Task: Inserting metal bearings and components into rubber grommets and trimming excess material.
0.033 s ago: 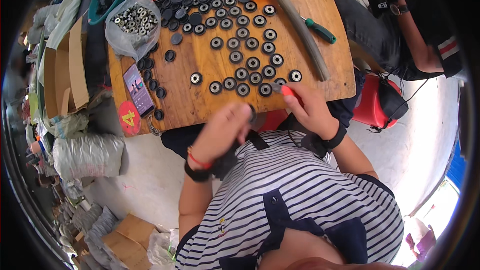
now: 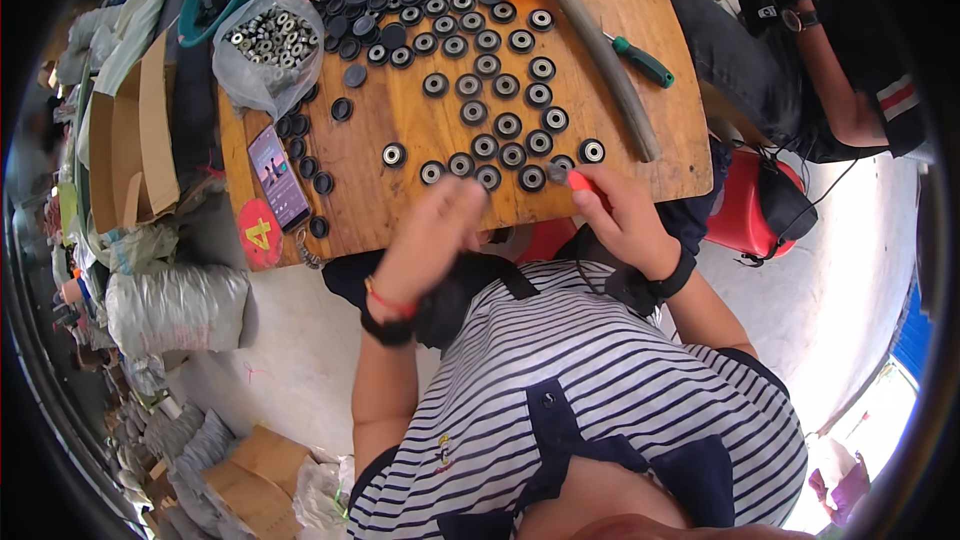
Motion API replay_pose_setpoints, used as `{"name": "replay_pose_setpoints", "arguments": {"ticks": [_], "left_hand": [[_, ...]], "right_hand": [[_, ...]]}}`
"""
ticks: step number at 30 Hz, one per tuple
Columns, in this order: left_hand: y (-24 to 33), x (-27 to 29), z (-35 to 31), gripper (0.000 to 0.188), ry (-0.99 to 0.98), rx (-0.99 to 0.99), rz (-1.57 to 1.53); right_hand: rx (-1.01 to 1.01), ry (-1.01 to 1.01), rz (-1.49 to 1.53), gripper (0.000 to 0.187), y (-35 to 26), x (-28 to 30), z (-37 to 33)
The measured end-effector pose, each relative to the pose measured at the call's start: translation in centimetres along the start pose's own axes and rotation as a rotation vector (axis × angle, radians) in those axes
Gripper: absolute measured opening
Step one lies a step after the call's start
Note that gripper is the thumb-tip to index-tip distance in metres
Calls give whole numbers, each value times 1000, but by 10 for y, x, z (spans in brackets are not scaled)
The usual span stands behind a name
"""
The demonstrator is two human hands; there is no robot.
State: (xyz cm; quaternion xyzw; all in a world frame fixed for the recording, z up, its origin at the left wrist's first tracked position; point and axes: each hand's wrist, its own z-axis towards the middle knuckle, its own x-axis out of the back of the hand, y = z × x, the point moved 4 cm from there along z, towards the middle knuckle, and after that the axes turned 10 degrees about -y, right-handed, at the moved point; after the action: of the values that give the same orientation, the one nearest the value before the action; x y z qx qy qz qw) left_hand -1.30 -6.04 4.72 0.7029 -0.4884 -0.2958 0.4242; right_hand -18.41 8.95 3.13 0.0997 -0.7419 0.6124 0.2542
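My right hand [image 2: 632, 222] is closed around a small red-handled tool [image 2: 579, 181] at the table's near edge. A short greyish tip sticks out leftward from it, close to the nearest rollers. My left hand [image 2: 425, 245] is smeared by motion, its fingers curled together just over the near edge; whatever they hold is hidden. Black rollers with metal bearings in their centres, one of them [image 2: 532, 178] between my hands, lie face up across the wooden table [image 2: 370, 195]. One roller [image 2: 487, 178] sits right beside my left fingertips.
A mallet [image 2: 600, 65] with an amber head and a green-handled screwdriver [image 2: 645, 62] lie at right. Leftward are a bag of metal bearings [image 2: 268, 45], a phone [image 2: 278, 180], a teal basket [image 2: 190, 15] and dark discs [image 2: 355, 77]. Another person's arm [image 2: 835, 80] is at the far right.
My left hand has shifted left and slightly up toward the rollers; the dark round piece seen at its fingers before is now out of sight. My right hand has barely moved.
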Motion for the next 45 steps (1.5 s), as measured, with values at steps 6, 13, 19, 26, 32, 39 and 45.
{"name": "replay_pose_setpoints", "arguments": {"ticks": [6, 13, 19, 26, 32, 39, 45], "left_hand": [[-9, 88, 61, 43, 360, -72, 939], [12, 80, 71, 40, 576, 96, 1430], [24, 33, 88, 29, 297, -310, 1138], [11, 27, 94, 26, 315, -200, 1112], [13, 35, 80, 25, 378, -243, 887], [5, -16, 18, 23, -2, -82, -383], [8, -41, -8, 24, -81, -104, -609]], "right_hand": [[54, 35, -20, 32, -2, 5, -6], [34, 54, -5, 32, 5, 8, -11], [44, 70, 6, 30, 4, 11, -10], [100, 76, -11, 29, -3, 8, -9], [141, 89, -9, 30, -9, 5, -10], [262, 77, 39, 28, -12, 2, -7], [440, 5, -48, 33, -28, -5, -6]]}}
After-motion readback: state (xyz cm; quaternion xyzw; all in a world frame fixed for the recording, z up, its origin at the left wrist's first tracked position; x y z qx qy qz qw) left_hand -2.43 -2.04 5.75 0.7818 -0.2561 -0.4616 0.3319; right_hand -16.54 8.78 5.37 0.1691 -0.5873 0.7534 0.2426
